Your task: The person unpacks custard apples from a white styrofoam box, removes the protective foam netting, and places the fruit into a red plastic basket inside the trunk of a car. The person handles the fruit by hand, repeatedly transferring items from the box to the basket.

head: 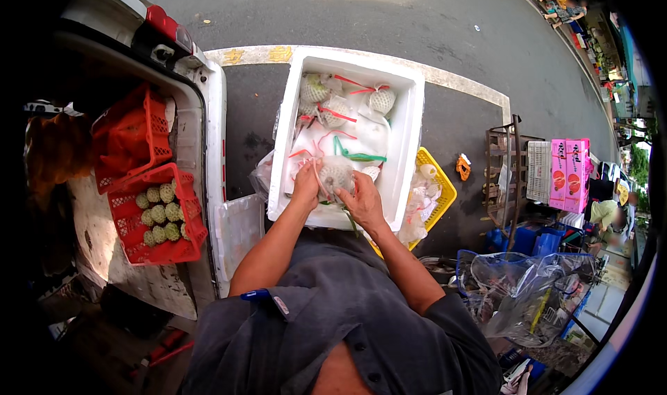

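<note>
Between my two hands is a bagged fruit (336,174) in white foam netting, held over the near end of a white styrofoam box (413,150). My left hand (306,184) pinches the bag's gathered side, where pinkish strands hang down. On the other side, the fingers of my right hand (363,199) rest around the fruit. Several more netted fruits (336,111) in clear bags with red ties lie at the box's far end. A green tie (359,156) and loose red strips (336,133) lie on the white lining beyond my hands.
At left, a van's open cargo bay holds a red plastic crate (133,223) of knobbly green fruit (172,211). A yellow basket (442,199) with foam nets stands right of the box. Farther right are a metal cart (503,171), pink cartons (570,173) and a plastic-covered vehicle (521,285).
</note>
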`<state>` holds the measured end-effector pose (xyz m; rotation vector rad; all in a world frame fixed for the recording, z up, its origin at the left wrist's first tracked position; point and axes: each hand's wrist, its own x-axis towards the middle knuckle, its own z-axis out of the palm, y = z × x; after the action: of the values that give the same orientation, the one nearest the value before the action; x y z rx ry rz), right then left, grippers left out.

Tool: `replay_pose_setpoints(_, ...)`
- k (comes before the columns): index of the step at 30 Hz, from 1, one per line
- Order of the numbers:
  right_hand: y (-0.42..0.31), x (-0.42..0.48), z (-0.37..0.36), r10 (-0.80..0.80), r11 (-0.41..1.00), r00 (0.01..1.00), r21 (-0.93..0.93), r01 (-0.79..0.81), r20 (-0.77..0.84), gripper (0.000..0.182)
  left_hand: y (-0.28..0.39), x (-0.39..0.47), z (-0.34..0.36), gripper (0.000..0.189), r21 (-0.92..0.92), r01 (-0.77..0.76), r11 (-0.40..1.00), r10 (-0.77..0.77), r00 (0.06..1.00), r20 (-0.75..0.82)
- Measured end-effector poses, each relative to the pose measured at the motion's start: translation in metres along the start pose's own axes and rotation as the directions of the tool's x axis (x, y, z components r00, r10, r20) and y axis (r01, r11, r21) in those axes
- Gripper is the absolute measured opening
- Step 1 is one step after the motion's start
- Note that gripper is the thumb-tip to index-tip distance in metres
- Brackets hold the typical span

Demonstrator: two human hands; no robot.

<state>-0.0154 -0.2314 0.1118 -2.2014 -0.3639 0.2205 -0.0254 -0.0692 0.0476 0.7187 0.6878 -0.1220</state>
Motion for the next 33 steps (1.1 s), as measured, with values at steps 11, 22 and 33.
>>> replay_pose_setpoints(11,0.004,-0.011,0.008,-0.095,0.993,0.993,0.073,0.09,0.072,0.029,-0.005,0.006,-0.008,0.027,0.005,0.13,0.991,-0.127,0.975,-0.18)
replay_pose_setpoints(22,0.042,-0.003,0.007,0.236,0.818,0.931,0.459,-0.345,0.279,0.033,-0.01,0.004,-0.013,0.032,-0.033,0.216,0.976,-0.218,0.968,-0.121)
replay_pose_setpoints(33,0.027,0.004,0.004,0.121,0.992,0.992,0.02,-0.122,0.033,0.033,0.004,-0.027,0.002,0.059,0.209,0.071,0.975,-0.124,0.959,0.256)
